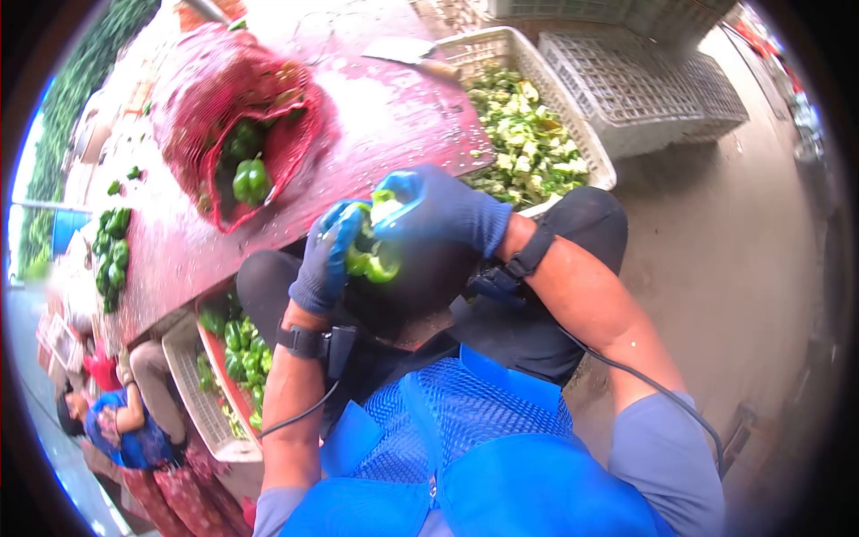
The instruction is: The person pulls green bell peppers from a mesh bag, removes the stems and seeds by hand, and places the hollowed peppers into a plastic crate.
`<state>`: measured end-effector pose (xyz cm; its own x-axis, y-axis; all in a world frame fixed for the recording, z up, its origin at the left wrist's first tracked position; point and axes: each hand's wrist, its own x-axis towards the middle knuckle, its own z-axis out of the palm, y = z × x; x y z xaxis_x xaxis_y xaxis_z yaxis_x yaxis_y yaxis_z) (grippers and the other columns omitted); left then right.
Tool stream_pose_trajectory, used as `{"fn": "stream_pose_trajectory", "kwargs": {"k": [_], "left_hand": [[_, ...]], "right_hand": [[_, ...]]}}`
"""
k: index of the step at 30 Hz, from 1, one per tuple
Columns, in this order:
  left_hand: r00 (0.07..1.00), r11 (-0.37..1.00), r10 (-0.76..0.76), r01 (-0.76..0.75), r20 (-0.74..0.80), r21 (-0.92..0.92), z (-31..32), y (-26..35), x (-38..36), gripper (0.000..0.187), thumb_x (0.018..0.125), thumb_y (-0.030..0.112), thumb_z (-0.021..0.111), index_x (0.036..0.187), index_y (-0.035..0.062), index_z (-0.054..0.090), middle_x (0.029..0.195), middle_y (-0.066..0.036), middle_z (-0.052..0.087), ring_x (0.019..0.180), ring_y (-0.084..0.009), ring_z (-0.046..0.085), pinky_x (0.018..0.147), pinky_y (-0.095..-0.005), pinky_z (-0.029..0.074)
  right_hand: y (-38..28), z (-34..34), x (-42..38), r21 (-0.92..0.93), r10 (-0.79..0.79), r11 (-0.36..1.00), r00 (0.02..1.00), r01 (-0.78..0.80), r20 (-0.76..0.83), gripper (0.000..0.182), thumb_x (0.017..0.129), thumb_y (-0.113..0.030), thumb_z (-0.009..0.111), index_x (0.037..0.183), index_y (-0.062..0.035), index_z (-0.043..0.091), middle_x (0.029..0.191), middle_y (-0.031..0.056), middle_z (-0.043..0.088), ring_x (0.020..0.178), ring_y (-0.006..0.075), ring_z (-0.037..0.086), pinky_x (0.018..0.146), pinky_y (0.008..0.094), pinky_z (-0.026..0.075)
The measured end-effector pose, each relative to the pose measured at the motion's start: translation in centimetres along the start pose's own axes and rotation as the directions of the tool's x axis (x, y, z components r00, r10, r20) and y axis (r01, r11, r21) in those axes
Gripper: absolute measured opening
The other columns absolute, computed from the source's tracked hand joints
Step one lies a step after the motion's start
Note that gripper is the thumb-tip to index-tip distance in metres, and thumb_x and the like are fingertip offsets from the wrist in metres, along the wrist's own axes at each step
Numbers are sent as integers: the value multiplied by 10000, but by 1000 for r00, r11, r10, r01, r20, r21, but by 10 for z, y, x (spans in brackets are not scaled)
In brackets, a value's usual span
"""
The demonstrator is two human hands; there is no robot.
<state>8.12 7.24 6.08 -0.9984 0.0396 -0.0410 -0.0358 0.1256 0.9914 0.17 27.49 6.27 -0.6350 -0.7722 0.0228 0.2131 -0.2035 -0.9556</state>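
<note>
A split green bell pepper (374,259) is in my gloved left hand (329,253), whose fingers are closed around its side. My gloved right hand (440,211) is closed on a pale pepper core (386,208) at the top of the same pepper. The two hands are close together above my lap. Beyond them, a red mesh sack (228,89) lies on the reddish table with its mouth toward me. A whole green pepper (251,183) sits in that mouth.
A knife (413,55) lies on the table (403,112). To the right, a crate (586,157) holds pale pepper cores and scraps. A crate (210,394) at lower left contains green peppers. Upturned crates (617,80) stand behind. Another person (134,421) sits at far left.
</note>
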Motion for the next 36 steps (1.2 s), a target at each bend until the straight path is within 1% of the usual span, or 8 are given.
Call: {"fn": "stream_pose_trajectory", "kwargs": {"k": [6,8,13,17,22,26,31,36], "left_hand": [[988,999,34,-34,-148,-1,14,13,-9,254,982,260,549,1032,25,633,884,-6,606,789,-94,559,731,-262,475],[982,938,-179,151,-61,-312,15,13,-14,251,943,187,587,1130,21,617,1005,-31,630,907,-108,584,813,-267,473],[974,898,-225,201,-15,-392,20,16,-14,268,844,88,687,1099,46,616,945,-3,637,818,-90,596,730,-230,470],[967,948,-247,228,-61,-222,26,11,-12,267,804,37,682,1065,39,624,945,-4,646,792,-92,602,693,-218,477],[967,960,-10,81,-255,269,31,-12,-6,250,775,44,698,1015,18,631,898,-23,664,816,-104,624,729,-267,517],[961,961,19,59,-277,271,33,-9,-7,236,790,69,712,1008,22,635,880,-27,670,798,-101,627,721,-269,519],[966,992,-125,122,-225,-24,31,-18,-3,240,810,92,731,1021,29,636,898,-22,673,775,-99,627,705,-263,521],[959,996,-86,90,-270,3,36,-25,2,255,814,95,731,1042,29,637,925,-24,674,800,-96,624,730,-260,521]], "right_hand": [[-2,6,3,-78,39,996,992,-49,-120,176,849,-103,714,988,-19,647,892,12,649,828,67,579,711,265,501],[-11,14,1,-59,82,994,979,-94,-189,162,876,-74,680,1017,-16,625,903,17,640,827,70,577,700,267,507],[-9,19,2,74,165,985,965,-153,-206,141,890,-65,656,1018,-28,611,881,26,631,819,86,589,689,283,517],[3,18,7,207,254,956,938,-207,-235,135,887,-67,657,1009,-37,608,861,38,633,763,125,608,663,302,518],[6,20,7,318,295,921,937,-225,-190,121,899,-83,652,1009,-46,619,853,42,637,731,134,609,627,284,508],[10,12,11,260,337,923,921,-283,-196,108,907,-117,665,988,-55,629,849,39,648,723,116,613,611,251,504],[15,13,14,311,361,909,899,-279,-249,103,901,-121,682,978,-66,640,840,32,654,741,115,628,615,243,514],[14,15,13,314,342,916,895,-249,-288,68,917,-138,664,961,-89,653,844,11,653,762,111,629,608,227,506]]}}
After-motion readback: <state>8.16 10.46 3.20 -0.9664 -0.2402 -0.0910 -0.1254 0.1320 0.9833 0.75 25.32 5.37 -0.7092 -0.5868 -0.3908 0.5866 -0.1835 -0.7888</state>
